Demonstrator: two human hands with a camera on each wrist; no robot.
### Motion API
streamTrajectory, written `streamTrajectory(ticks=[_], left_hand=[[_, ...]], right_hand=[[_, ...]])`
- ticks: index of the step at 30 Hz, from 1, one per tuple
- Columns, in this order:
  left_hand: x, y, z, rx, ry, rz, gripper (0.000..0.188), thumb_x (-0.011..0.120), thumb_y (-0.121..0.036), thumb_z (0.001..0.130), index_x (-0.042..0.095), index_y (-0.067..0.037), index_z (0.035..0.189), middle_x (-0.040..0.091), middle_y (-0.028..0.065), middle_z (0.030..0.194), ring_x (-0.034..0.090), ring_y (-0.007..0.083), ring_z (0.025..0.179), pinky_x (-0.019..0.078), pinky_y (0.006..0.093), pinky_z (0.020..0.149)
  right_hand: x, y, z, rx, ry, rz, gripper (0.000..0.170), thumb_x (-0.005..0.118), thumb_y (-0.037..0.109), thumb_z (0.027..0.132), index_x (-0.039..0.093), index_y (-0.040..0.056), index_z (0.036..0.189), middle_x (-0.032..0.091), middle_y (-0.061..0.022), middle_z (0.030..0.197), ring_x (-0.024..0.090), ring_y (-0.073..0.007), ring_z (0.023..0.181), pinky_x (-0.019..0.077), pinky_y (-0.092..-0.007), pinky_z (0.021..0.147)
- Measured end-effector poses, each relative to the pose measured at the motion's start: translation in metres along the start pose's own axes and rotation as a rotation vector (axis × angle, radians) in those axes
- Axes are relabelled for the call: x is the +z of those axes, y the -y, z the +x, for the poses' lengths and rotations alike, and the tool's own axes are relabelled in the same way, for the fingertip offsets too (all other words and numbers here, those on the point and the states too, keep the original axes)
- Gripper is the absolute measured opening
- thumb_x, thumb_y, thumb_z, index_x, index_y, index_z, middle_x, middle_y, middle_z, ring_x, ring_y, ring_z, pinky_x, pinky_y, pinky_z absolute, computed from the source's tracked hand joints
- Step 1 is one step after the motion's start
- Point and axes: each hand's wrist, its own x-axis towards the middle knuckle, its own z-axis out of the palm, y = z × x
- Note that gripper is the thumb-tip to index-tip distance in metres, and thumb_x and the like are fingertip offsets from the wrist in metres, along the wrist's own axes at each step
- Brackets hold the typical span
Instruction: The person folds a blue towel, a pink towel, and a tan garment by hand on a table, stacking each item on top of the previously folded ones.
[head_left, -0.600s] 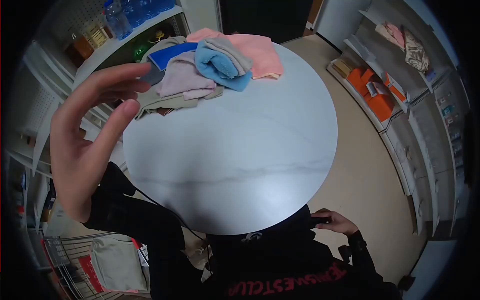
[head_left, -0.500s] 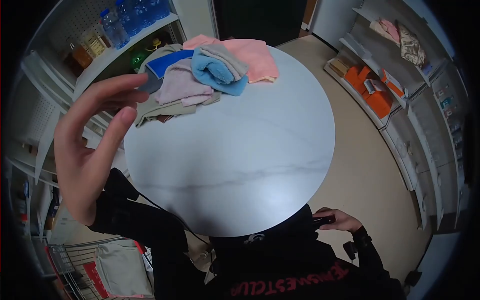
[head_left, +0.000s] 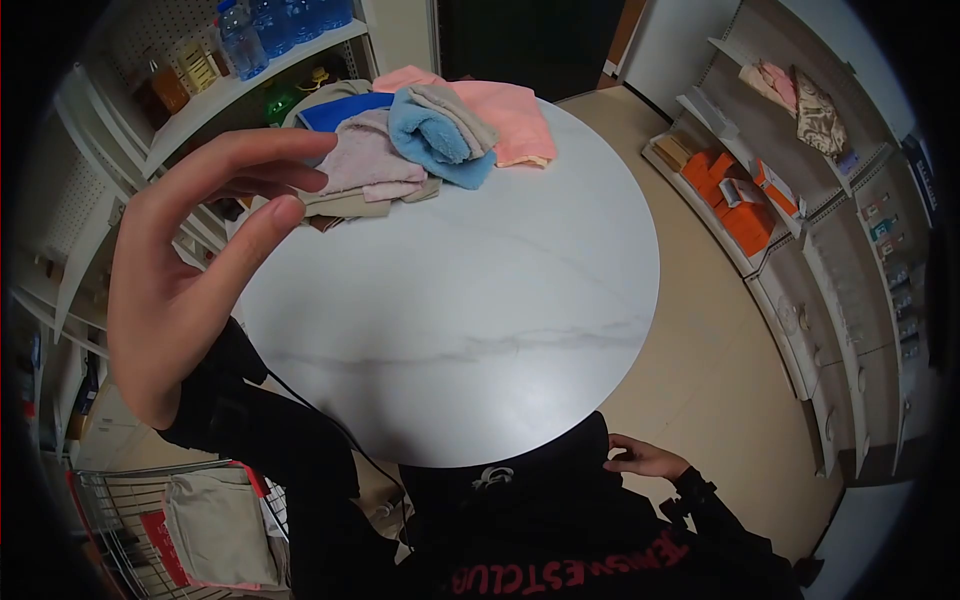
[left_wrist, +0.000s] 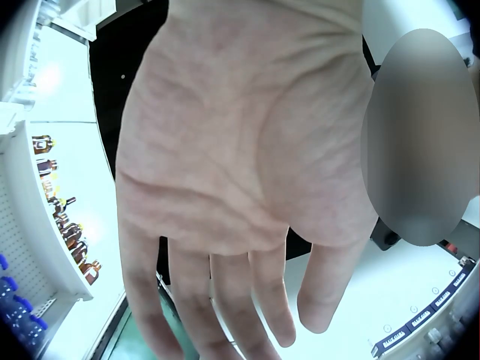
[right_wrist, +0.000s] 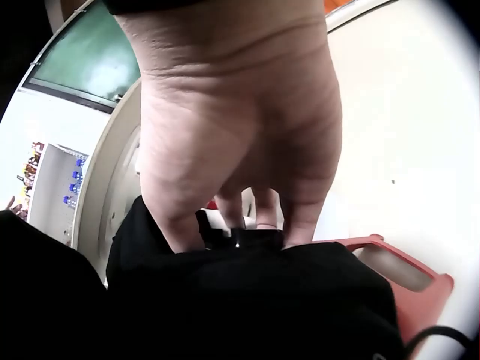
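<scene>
Up at the left comes the left hand [head_left: 165, 300], raised and holding nothing, fingers gently curved with a clear gap between thumb and fingertips! Down at the near right, the right hand [head_left: 650, 462] is at the person's black clothing [right_wrist: 247, 300], its fingertips dipping behind the fabric. A small dark object [right_wrist: 259, 238] sits among them, but I can't honestly tell whether they grip it.

Now to the cloth, heaped on the far left of the round table [head_left: 470, 270]: a rolled blue towel [head_left: 465, 172], a lilac cloth [head_left: 365, 155] just beside it, a pink cloth [head_left: 520, 125] to the right, olive fabric [head_left: 350, 208] underneath. These look light, soft and floppy, nothing there to break; the roll could well loosen, so cup it from both sides. The flat pieces look best taken by a folded edge.

And look at the room! A broad bare stretch of tabletop runs near and right of the heap. The pink cloth lies close to the far right rim, while the olive fabric sits near the left edge, tighter for moving.
</scene>
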Motion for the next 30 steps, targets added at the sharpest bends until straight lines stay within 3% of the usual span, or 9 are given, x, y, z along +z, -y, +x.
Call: streamTrajectory(ticks=[2,5,10,13,14,18,21,26,30], left_hand=[[-0.003,0.002,-0.002,0.007,0.012,0.001,0.037,0.066,-0.007,0.096,0.07,0.001,0.131,0.075,0.0131,0.118,0.07,0.0202,0.113,0.051,0.0336,0.101],[-0.007,0.004,-0.006,-0.023,0.016,0.047,0.037,0.067,-0.009,0.097,0.07,0.0,0.133,0.075,0.0129,0.12,0.07,0.0201,0.114,0.0508,0.0341,0.103],[-0.009,0.002,-0.01,-0.027,0.014,0.047,0.037,0.067,-0.011,0.098,0.069,-0.002,0.134,0.075,0.0123,0.121,0.07,0.0195,0.114,0.0512,0.0344,0.104],[-0.013,0.004,-0.013,-0.045,0.03,0.074,0.038,0.066,-0.012,0.099,0.069,-0.002,0.136,0.075,0.0117,0.12,0.069,0.0194,0.115,0.0514,0.0346,0.104],[-0.013,0.005,-0.012,-0.046,0.03,0.07,0.038,0.066,-0.012,0.099,0.069,-0.002,0.136,0.075,0.0117,0.12,0.069,0.0194,0.115,0.0514,0.0346,0.104],[-0.012,0.008,-0.01,-0.027,0.019,0.052,0.039,0.067,-0.011,0.098,0.069,-0.002,0.135,0.075,0.0115,0.12,0.069,0.0195,0.116,0.0513,0.0347,0.104],[-0.01,0.007,-0.006,-0.045,0.055,0.022,0.039,0.067,-0.011,0.096,0.069,-0.002,0.135,0.075,0.0118,0.12,0.069,0.0196,0.115,0.0509,0.0349,0.103],[-0.001,0.006,0.004,-0.033,0.091,-0.015,0.04,0.067,-0.01,0.095,0.07,-0.002,0.134,0.075,0.0122,0.12,0.07,0.0194,0.115,0.0506,0.0353,0.103],[0.001,0.004,0.005,-0.018,0.107,0.016,0.039,0.066,-0.01,0.096,0.07,-0.002,0.134,0.075,0.0123,0.12,0.07,0.0193,0.114,0.0504,0.0352,0.102]], right_hand=[[0.003,0.003,0.004,-0.001,0.035,0.009,0.044,0.076,0.013,0.098,0.062,0.006,0.139,0.057,0.0005,0.124,0.057,-0.0086,0.097,0.0495,-0.0274,0.082],[0.009,0.026,0.01,-0.42,0.09,0.001,0.043,0.074,0.013,0.099,0.061,0.0082,0.14,0.058,0.0019,0.123,0.059,-0.0102,0.094,0.0501,-0.0275,0.082],[0.024,0.038,0.04,-0.471,0.048,-0.266,0.036,0.071,0.005,0.099,0.063,0.0047,0.134,0.068,0.0005,0.11,0.065,-0.0148,0.1,0.0521,-0.0297,0.091],[0.041,0.025,0.046,-0.322,-0.279,0.285,0.041,0.071,0.002,0.096,0.065,0.0057,0.137,0.066,-0.0016,0.134,0.063,-0.0153,0.12,0.053,-0.0281,0.093],[0.041,0.025,0.045,-0.319,-0.28,0.284,0.041,0.071,0.002,0.096,0.065,0.0057,0.137,0.066,-0.0016,0.134,0.063,-0.0153,0.12,0.053,-0.0281,0.093],[0.043,0.029,0.046,-0.251,-0.347,0.113,0.052,0.071,0.0,0.094,0.059,0.0041,0.144,0.069,-0.0069,0.132,0.06,-0.0205,0.132,0.0528,-0.033,0.102],[0.036,0.026,0.056,-0.705,-0.039,-0.389,0.058,0.071,0.001,0.094,0.054,0.0042,0.149,0.064,-0.0144,0.143,0.057,-0.0298,0.136,0.0493,-0.0384,0.11],[0.055,0.032,0.044,-0.609,0.126,-0.54,0.06,0.072,0.006,0.094,0.05,0.0017,0.151,0.056,-0.0207,0.151,0.053,-0.0372,0.141,0.0453,-0.0434,0.114],[0.05,0.037,0.048,-0.514,-0.173,-0.39,0.059,0.071,0.011,0.095,0.05,0.0,0.15,0.053,-0.0218,0.154,0.052,-0.0388,0.14,0.0447,-0.044,0.115]])
